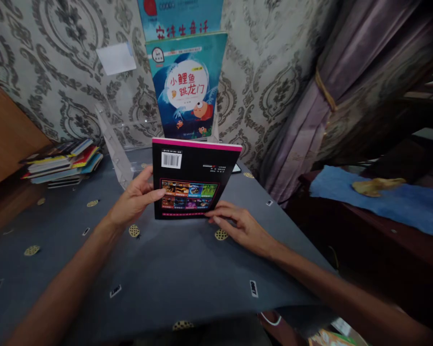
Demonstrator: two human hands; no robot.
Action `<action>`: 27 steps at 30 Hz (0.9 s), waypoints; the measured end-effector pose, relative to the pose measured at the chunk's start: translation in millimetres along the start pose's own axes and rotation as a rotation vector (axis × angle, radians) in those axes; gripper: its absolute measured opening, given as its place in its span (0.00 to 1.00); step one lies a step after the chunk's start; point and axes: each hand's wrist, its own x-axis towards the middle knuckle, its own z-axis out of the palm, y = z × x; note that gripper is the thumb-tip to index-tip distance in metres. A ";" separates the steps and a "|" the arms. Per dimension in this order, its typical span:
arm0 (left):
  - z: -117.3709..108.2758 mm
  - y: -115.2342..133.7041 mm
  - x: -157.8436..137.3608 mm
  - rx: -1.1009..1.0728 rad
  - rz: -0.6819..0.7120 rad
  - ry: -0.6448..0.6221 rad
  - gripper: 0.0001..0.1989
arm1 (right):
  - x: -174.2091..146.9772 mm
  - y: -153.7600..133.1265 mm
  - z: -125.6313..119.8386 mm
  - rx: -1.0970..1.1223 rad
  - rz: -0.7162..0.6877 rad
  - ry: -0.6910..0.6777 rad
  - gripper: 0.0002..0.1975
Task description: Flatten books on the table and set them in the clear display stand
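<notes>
A black book [191, 166] with a pink edge stands tilted above the cloth-covered table, its back cover toward me and its barcode upside down at the upper left. My left hand [139, 194] grips its left side, thumb on the cover and fingers behind. At the lower right corner, my right hand [238, 223] has its fingertips closed on the book's bottom edge. Behind it, a blue picture book [187, 91] with orange fish leans upright on a clear plastic stand [117, 149]. Above that shows part of another blue book [182, 19].
A stack of books [63, 163] lies at the table's left. The patterned grey tablecloth [180, 269] ends near me. On the right are a tied purple curtain [306, 110] and a blue cloth [375, 197] bearing a yellowish object [377, 186]. A phone-like object [236, 168] lies behind the black book.
</notes>
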 end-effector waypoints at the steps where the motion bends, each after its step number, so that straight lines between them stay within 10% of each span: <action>1: -2.4 -0.1 0.2 0.027 0.030 0.012 0.23 | 4.4 2.8 -2.1 -0.038 -0.021 0.022 0.13; 10: -21.0 -12.7 -16.2 0.599 0.080 -0.378 0.19 | 45.6 50.4 -13.6 -0.322 -0.236 -0.012 0.14; 15: -25.1 -47.3 -31.6 0.902 0.080 -0.336 0.33 | 57.2 68.5 -8.6 -0.405 -0.242 -0.086 0.18; 27: -20.2 -61.9 -41.2 1.003 0.005 -0.354 0.30 | 57.4 81.1 -10.9 -0.431 -0.139 -0.149 0.17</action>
